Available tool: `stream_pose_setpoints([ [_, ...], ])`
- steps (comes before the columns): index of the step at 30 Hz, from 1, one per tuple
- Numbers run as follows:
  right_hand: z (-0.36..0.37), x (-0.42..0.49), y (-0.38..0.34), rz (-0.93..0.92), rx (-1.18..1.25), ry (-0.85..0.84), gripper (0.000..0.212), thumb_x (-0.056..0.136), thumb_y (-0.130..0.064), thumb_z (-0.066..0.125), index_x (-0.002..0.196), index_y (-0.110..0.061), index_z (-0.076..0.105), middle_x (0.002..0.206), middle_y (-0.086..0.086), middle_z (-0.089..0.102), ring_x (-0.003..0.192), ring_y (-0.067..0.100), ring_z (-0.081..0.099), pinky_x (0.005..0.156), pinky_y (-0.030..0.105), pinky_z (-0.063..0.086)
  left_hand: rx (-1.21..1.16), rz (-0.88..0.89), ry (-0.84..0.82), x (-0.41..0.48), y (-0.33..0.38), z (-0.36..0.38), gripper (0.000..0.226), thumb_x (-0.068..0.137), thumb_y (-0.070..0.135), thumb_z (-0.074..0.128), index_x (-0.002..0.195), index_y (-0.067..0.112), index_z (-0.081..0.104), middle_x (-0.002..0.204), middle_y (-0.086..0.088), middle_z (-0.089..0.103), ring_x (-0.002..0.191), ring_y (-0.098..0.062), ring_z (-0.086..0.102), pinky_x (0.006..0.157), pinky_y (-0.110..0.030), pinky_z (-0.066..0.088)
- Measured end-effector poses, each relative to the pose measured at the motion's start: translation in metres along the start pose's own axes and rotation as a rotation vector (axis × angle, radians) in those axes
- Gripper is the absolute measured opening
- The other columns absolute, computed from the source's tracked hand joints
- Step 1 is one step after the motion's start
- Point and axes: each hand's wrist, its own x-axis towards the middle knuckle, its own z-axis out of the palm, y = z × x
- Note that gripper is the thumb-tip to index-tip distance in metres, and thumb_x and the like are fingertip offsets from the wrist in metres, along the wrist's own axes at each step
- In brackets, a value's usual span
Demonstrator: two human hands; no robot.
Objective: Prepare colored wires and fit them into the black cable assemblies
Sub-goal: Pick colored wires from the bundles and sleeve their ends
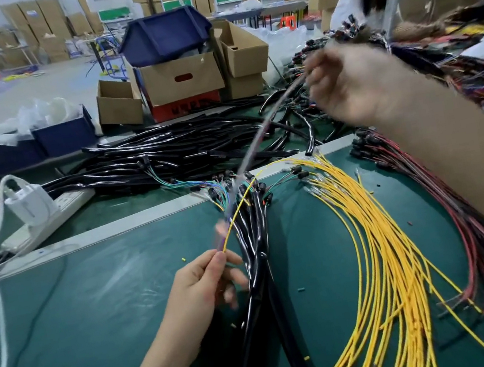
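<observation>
Yellow wire (239, 213) pinched by left hand (200, 284); red box (185, 107) lettering illegible.

On the counter (94, 306), cable assemblies (259, 277) lie lower centre, loose wires (386, 255) just right of them, a power strip (49, 217) at left, boxes (180, 81) behind at upper centre.

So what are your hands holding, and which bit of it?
Left hand pinches a yellow wire by its near end. Right hand grips the upper end of a thin strand, too blurred to name.
</observation>
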Motion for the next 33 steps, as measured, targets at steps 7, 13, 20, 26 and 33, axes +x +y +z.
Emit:
stream_pose_setpoints([
  [7, 0.001, -0.007, 0.101, 0.339, -0.248, 0.045, 0.041, 0.104, -0.029, 0.033, 0.068, -0.012, 0.044, 0.044, 0.005, 0.057, 0.031, 0.013, 0.049, 0.035, 0.012, 0.038, -0.334, -0.234, -0.144, -0.002, 0.006, -0.004, 0.027, 0.081, 0.025, 0.052, 0.071, 0.012, 0.074, 0.086, -0.02, 0.072, 0.058, -0.018, 0.068, 0.053, -0.026, 0.055],
  [13, -0.012, 0.017, 0.104, 0.254, -0.4, 0.118, 0.04, 0.103, -0.034, 0.035, 0.068, -0.016, 0.045, 0.048, 0.003, 0.056, 0.031, 0.014, 0.047, 0.037, 0.012, 0.037, -0.325, -0.249, -0.201, -0.003, 0.008, -0.006, 0.027, 0.081, 0.023, 0.053, 0.089, 0.01, 0.076, 0.067, -0.004, 0.065, 0.038, -0.005, 0.041, 0.035, -0.015, 0.036],
  [20, -0.014, 0.054, 0.081, 0.218, -0.508, 0.158, 0.041, 0.103, -0.035, 0.031, 0.067, -0.019, 0.04, 0.061, 0.003, 0.047, 0.047, 0.015, 0.04, 0.036, 0.009, 0.031, -0.249, -0.249, -0.309, -0.003, 0.006, -0.004, 0.03, 0.086, 0.02, 0.051, 0.106, 0.006, 0.07, 0.063, 0.003, 0.05, 0.045, -0.003, 0.029, 0.038, -0.01, 0.027],
  [26, -0.003, 0.071, 0.085, 0.216, -0.666, 0.099, 0.034, 0.102, -0.027, 0.037, 0.071, -0.015, 0.042, 0.065, 0.005, 0.05, 0.051, 0.015, 0.043, 0.044, 0.017, 0.037, -0.268, -0.239, -0.291, -0.004, 0.007, -0.002, 0.025, 0.085, 0.019, 0.05, 0.095, 0.002, 0.064, 0.057, 0.002, 0.047, 0.042, -0.003, 0.029, 0.038, -0.012, 0.029],
  [33, -0.016, 0.065, 0.106, 0.418, -0.68, -0.107, 0.014, 0.099, -0.015, 0.048, 0.093, -0.003, 0.053, 0.08, 0.016, 0.059, 0.066, 0.019, 0.057, 0.05, 0.02, 0.054, -0.279, -0.17, -0.313, -0.008, 0.007, -0.005, 0.02, 0.087, 0.015, 0.046, 0.098, 0.002, 0.057, 0.069, -0.005, 0.061, 0.045, -0.01, 0.045, 0.049, -0.021, 0.045],
])
